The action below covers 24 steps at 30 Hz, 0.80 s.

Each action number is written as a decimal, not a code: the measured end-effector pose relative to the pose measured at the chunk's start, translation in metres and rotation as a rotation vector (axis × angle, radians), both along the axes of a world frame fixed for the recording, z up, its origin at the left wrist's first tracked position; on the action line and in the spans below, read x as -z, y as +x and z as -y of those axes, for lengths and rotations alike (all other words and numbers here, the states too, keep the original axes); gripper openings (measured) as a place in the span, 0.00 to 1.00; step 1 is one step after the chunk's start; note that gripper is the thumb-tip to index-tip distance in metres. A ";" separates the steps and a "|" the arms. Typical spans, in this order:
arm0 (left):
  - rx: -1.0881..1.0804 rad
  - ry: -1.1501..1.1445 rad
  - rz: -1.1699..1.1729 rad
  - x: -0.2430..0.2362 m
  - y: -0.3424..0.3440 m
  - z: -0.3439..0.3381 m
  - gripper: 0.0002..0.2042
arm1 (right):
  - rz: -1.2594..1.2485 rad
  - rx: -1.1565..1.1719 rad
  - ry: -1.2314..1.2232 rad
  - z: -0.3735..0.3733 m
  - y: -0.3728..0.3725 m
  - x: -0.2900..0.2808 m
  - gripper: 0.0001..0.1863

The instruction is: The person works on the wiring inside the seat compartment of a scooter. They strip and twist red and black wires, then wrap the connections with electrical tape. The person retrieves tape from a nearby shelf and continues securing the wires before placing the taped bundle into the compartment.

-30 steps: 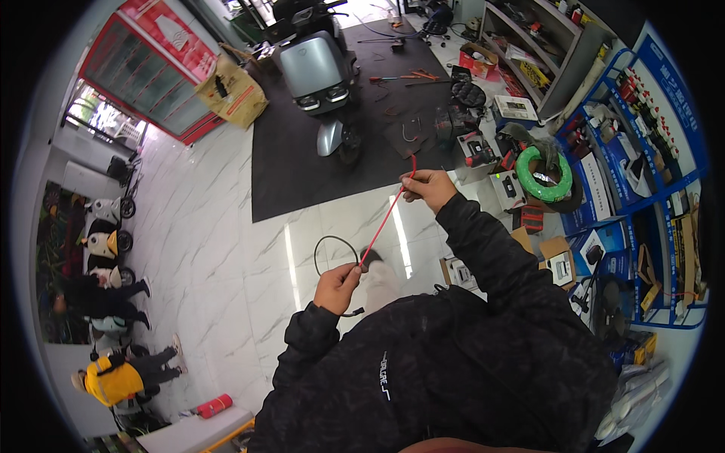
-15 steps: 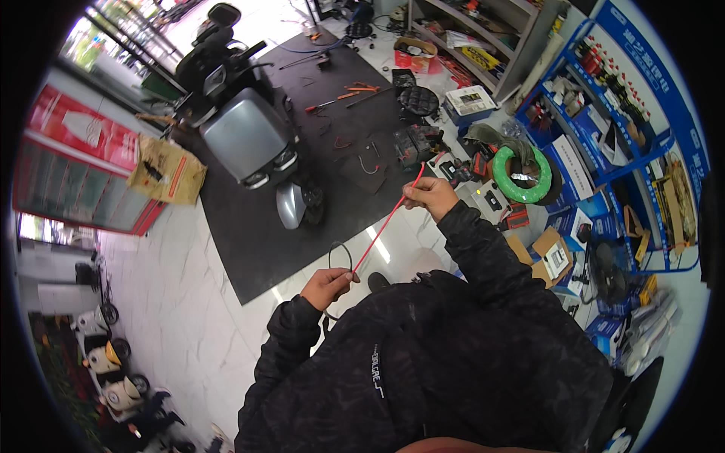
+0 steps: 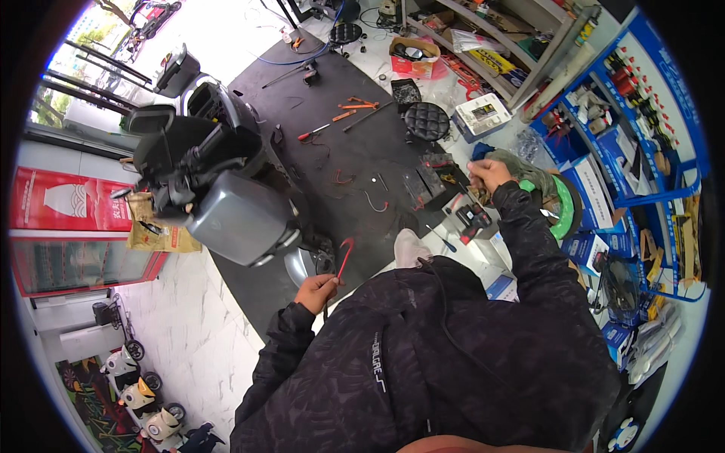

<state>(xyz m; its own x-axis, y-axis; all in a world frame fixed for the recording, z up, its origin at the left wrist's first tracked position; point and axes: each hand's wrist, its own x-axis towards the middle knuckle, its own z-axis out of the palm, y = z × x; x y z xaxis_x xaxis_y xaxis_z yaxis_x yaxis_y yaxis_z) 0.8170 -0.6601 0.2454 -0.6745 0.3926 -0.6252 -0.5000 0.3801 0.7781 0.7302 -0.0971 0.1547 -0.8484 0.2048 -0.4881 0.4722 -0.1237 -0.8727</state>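
Note:
My left hand (image 3: 316,292) is closed on a red wire (image 3: 344,260), which rises from the fingers and bends over at its upper end. My right hand (image 3: 488,173) is stretched forward with its fingers curled; what they hold, if anything, I cannot make out. Below it lie a red-and-black tool (image 3: 474,220) and a green ring-shaped coil (image 3: 563,210). The grey scooter (image 3: 238,215) stands on a black mat (image 3: 242,291) ahead of my left hand.
Several tools, among them a screwdriver (image 3: 313,132), and loose wires lie on the mat. A black stool (image 3: 425,121), a cardboard box (image 3: 414,49) and blue shelving (image 3: 627,162) stand rightward. A red-framed cooler (image 3: 87,264) and small ride-on vehicles (image 3: 140,392) are leftward.
My right hand has let go of the red wire and moved forward and right. The wire now bends from my left hand. The view has advanced toward the mat and scooter.

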 end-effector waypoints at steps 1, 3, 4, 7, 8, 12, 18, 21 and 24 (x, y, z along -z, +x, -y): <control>-0.010 0.042 -0.042 -0.003 -0.024 -0.009 0.15 | 0.057 -0.111 0.032 0.005 -0.016 0.003 0.20; 0.104 -0.043 -0.215 -0.009 -0.078 -0.037 0.15 | 0.174 -0.288 -0.014 0.031 -0.047 0.004 0.24; 0.068 0.050 -0.204 -0.012 -0.103 -0.055 0.15 | 0.259 -0.335 -0.053 0.053 -0.063 0.003 0.25; 0.043 0.177 -0.184 -0.025 -0.169 -0.111 0.15 | 0.249 -0.595 -0.428 0.098 -0.100 -0.021 0.26; 0.060 0.230 -0.215 -0.029 -0.189 -0.130 0.14 | 0.209 -0.621 -0.547 0.105 -0.115 -0.034 0.26; 0.297 0.382 -0.144 -0.029 -0.272 -0.188 0.14 | -0.117 -0.396 -0.700 0.088 -0.188 -0.083 0.21; 0.438 0.450 0.137 0.051 -0.445 -0.269 0.15 | -0.239 -0.184 -0.241 0.012 -0.304 -0.092 0.16; 0.508 0.440 0.180 0.093 -0.538 -0.293 0.15 | -0.227 0.089 0.085 -0.031 -0.370 -0.078 0.16; 0.551 0.408 0.246 0.102 -0.620 -0.291 0.15 | -0.123 0.221 0.139 -0.050 -0.425 -0.068 0.16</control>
